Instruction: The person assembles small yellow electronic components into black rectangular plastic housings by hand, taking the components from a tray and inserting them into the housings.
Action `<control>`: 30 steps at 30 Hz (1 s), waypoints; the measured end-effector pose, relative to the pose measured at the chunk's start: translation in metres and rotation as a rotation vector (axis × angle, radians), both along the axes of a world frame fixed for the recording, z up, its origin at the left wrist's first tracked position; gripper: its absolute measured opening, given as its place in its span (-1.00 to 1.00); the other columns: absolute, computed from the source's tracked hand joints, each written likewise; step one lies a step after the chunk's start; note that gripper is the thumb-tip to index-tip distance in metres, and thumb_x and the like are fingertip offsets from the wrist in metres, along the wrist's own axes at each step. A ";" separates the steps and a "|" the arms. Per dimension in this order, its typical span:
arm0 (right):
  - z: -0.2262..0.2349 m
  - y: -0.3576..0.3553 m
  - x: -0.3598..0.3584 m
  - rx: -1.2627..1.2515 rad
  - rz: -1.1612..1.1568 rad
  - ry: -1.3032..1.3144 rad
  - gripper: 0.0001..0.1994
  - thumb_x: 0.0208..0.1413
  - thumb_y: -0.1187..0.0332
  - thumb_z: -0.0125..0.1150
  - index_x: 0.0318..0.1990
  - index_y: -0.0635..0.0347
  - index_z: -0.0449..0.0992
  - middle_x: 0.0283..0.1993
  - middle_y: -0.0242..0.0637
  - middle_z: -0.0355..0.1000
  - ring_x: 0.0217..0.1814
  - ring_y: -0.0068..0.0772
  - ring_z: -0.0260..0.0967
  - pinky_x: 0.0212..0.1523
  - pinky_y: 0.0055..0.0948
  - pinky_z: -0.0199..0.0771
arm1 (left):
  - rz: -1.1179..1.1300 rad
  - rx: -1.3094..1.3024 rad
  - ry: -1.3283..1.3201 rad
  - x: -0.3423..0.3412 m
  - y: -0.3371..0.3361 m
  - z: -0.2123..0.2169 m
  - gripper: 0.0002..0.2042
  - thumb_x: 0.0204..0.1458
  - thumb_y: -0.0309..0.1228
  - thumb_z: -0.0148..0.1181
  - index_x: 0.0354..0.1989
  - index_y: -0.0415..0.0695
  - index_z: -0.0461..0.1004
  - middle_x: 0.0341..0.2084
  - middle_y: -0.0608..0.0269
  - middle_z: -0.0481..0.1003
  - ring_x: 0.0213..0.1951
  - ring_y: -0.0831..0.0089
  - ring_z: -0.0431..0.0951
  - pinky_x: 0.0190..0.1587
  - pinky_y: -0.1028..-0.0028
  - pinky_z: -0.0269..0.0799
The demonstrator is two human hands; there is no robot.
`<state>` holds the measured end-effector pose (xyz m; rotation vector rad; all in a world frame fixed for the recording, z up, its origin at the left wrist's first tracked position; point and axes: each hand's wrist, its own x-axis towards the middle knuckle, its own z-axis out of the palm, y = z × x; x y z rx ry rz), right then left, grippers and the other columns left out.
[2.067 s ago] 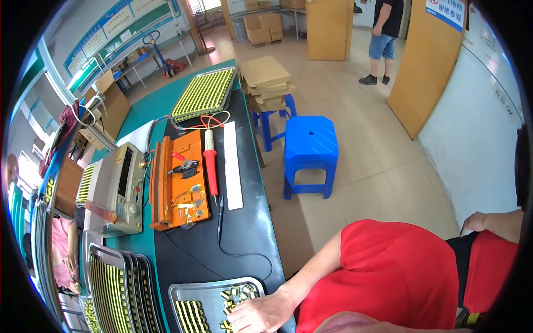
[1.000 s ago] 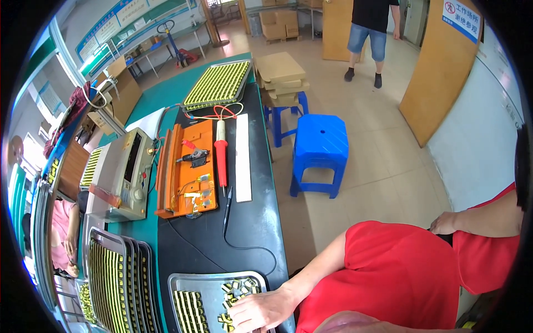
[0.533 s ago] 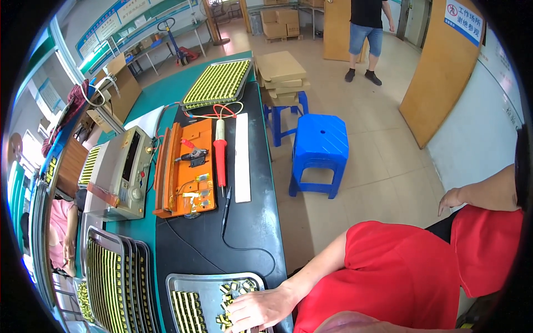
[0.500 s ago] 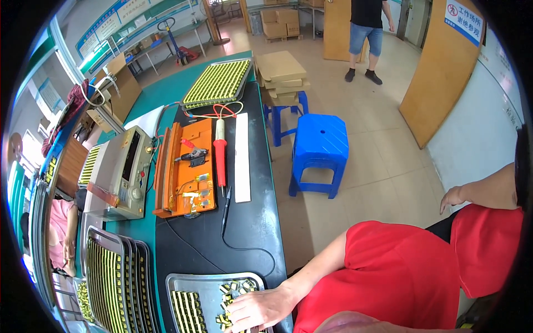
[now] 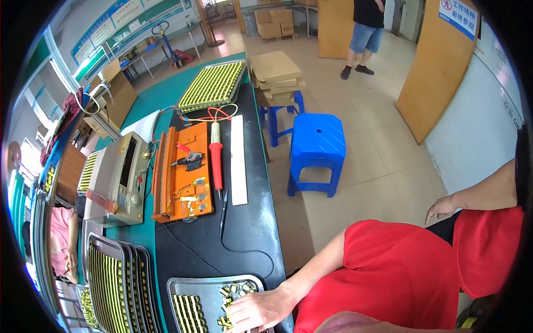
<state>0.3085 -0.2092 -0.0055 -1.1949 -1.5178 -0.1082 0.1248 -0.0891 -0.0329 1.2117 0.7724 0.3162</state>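
Observation:
My right hand lies over the near end of a metal tray, its fingers bent down among loose small yellow-and-black blocks. The fingertips are partly hidden, so what they grip does not show. Left of them, more of these blocks stand in neat rows on the same tray. My bare forearm reaches across the table edge from a red sleeve. My left hand is out of view. Another bare hand hangs at the right beside red cloth; whose it is I cannot tell.
Stacked trays of blocks stand left. Beyond are a grey bench instrument, an orange fixture, a red probe, a thin cabled probe, a white strip and a full tray. Blue stools stand on the floor.
The view has shifted slightly. My right hand stays over the loose blocks. The bare hand at the right has moved a little left and down; the standing person has stepped and raised a hand.

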 end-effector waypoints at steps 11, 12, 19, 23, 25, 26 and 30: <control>-0.002 -0.005 0.000 0.022 -0.030 0.004 -0.67 0.10 0.19 0.06 -0.06 0.20 0.46 -0.40 -0.34 0.25 -0.26 -0.28 0.20 -0.29 -0.32 0.19 | -0.087 0.130 -0.009 0.002 0.002 -0.004 -0.67 0.27 -0.25 -0.06 0.10 -0.18 0.28 -0.04 0.14 0.35 -0.02 0.40 0.37 0.04 0.38 0.30; -0.001 -0.007 0.001 0.022 -0.022 0.014 -0.67 0.10 0.19 0.06 -0.06 0.20 0.47 -0.40 -0.33 0.25 -0.26 -0.28 0.20 -0.29 -0.32 0.20 | -0.093 0.131 -0.009 0.003 0.002 -0.005 -0.67 0.27 -0.25 -0.06 0.10 -0.18 0.28 -0.04 0.14 0.35 -0.02 0.40 0.37 0.04 0.38 0.30; -0.008 0.003 -0.001 -0.001 -0.012 0.001 -0.62 -0.17 0.37 0.27 -0.11 0.22 0.44 -0.40 -0.30 0.26 -0.28 -0.24 0.21 -0.31 -0.28 0.24 | -0.021 0.166 -0.042 0.003 0.005 -0.009 -0.66 0.27 -0.19 -0.06 0.08 -0.17 0.28 -0.08 0.18 0.34 -0.09 0.47 0.33 -0.04 0.44 0.25; -0.005 -0.003 0.010 -0.086 0.013 -0.063 -0.46 -0.23 0.40 0.31 0.03 0.25 0.41 -0.26 -0.27 0.34 -0.22 -0.21 0.31 -0.20 -0.28 0.36 | -0.047 0.246 0.072 0.023 -0.012 0.040 -0.75 0.28 -0.27 -0.11 -0.08 -0.20 0.32 -0.31 0.29 0.33 -0.27 0.63 0.29 -0.20 0.61 0.21; 0.005 -0.002 0.011 -0.126 0.022 -0.032 -0.51 -0.30 0.44 0.32 -0.06 0.19 0.47 -0.29 -0.31 0.38 -0.28 -0.25 0.35 -0.25 -0.31 0.38 | 0.077 0.105 0.046 0.034 -0.032 0.060 -0.83 0.20 -0.44 -0.10 -0.13 -0.20 0.38 -0.32 0.37 0.33 -0.36 0.69 0.23 -0.28 0.66 0.16; 0.012 -0.003 0.011 -0.146 0.013 -0.023 -0.55 -0.33 0.47 0.32 -0.12 0.16 0.49 -0.31 -0.34 0.40 -0.33 -0.27 0.36 -0.29 -0.33 0.39 | 0.108 0.095 0.054 0.036 -0.036 0.071 -0.78 0.07 -0.56 0.04 -0.09 -0.18 0.40 -0.22 0.28 0.41 -0.14 0.52 0.39 -0.03 0.52 0.29; 0.002 0.011 0.002 -0.172 0.092 -0.118 -0.57 -0.36 0.47 0.31 -0.15 0.14 0.54 -0.30 -0.36 0.44 -0.39 -0.31 0.36 -0.41 -0.33 0.36 | -0.022 0.110 -0.052 0.008 -0.032 0.056 -0.74 0.24 -0.50 -0.08 0.09 -0.20 0.28 -0.11 0.26 0.37 -0.06 0.53 0.39 0.05 0.52 0.31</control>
